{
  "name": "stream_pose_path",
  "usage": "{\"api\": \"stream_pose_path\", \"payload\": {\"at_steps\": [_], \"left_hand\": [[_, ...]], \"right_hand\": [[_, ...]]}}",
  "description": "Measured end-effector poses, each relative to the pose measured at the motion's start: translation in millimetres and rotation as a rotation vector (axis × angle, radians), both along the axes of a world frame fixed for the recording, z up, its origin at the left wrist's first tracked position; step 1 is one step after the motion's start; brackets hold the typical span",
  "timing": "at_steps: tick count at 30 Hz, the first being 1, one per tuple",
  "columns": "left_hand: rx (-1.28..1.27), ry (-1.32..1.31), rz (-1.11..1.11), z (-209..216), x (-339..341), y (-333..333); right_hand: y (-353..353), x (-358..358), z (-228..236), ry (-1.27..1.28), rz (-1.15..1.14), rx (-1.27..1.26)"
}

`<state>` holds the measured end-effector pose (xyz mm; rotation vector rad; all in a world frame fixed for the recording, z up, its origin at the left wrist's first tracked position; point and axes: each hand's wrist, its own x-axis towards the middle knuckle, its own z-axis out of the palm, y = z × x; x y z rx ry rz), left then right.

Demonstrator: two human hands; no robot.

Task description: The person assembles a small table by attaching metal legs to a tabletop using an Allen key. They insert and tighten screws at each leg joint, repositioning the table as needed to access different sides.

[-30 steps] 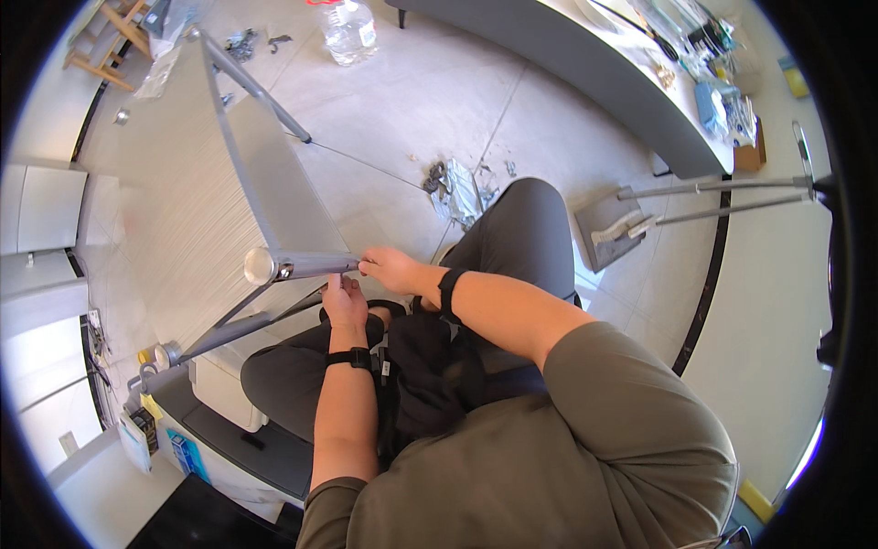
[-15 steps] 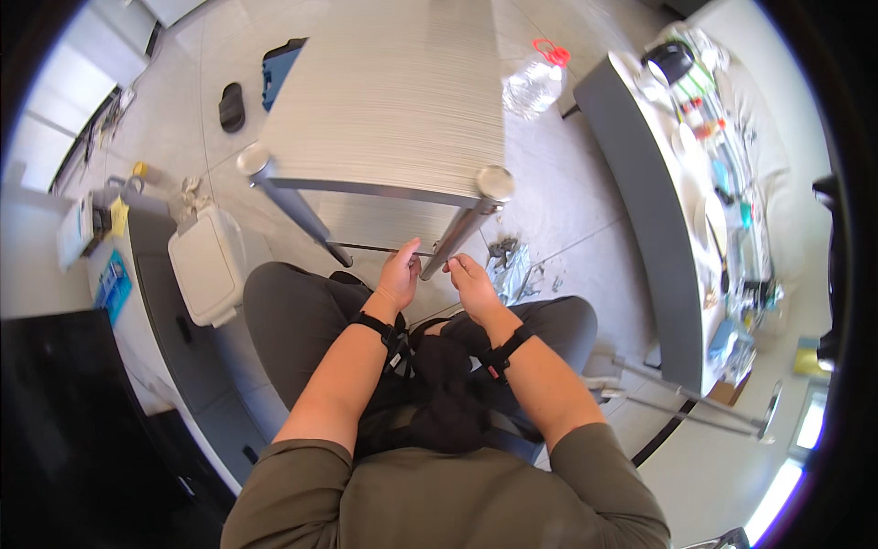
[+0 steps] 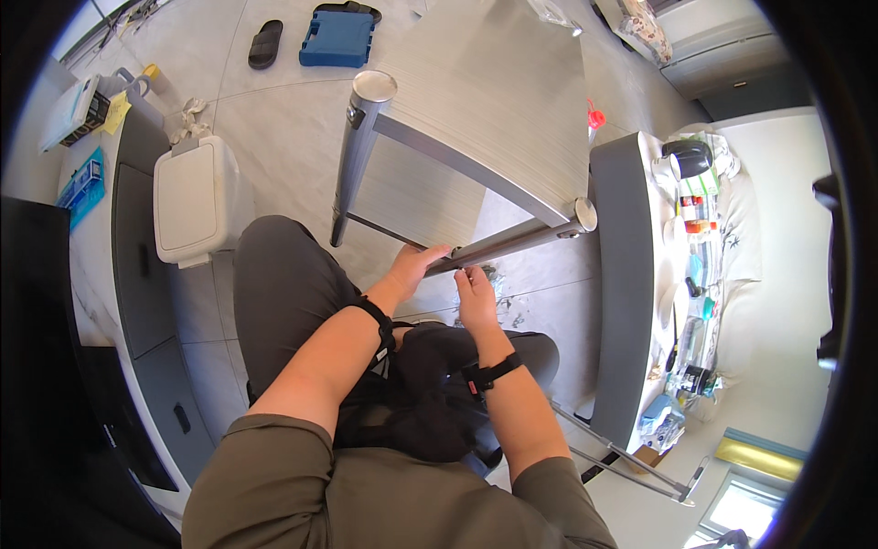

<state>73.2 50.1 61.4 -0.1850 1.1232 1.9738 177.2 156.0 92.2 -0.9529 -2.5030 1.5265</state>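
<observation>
Grey wood-grain stand point(image 3: 494, 101), two tiers w/ metal legs point(image 3: 514, 242), is right in front of the person, btwn white lidded bin point(image 3: 190, 199) on the L & grey-sided bench point(image 3: 624, 274) on the R. L hand point(image 3: 412, 270) touches near R leg toward its lower end; how far that grip closes is hidden, can't tell. R hand point(image 3: 476, 297) just beside same leg, fingertips together; can't tell if anything's pinched btwn them. Blk band point(image 3: 494, 373) on each wrist. Blue case point(image 3: 337, 40) & blk slipper point(image 3: 265, 44) on tiled floor point(image 3: 279, 137), upper L.
</observation>
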Motion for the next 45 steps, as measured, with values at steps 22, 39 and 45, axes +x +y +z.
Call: {"api": "stream_pose_path", "payload": {"at_steps": [22, 39, 45], "left_hand": [[0.09, 0.071, -0.024, -3, 3, -2], [0.018, -0.2, 0.173, -26, 12, -1], [-0.133, -0.311, 0.155, -34, 22, -20]], "right_hand": [[14, -9, 19, -0.082, 0.301, 0.374], [12, -2, 12, -0.149, 0.243, 0.033], [-2, 12, -10, -0.24, 0.307, 0.068]]}}
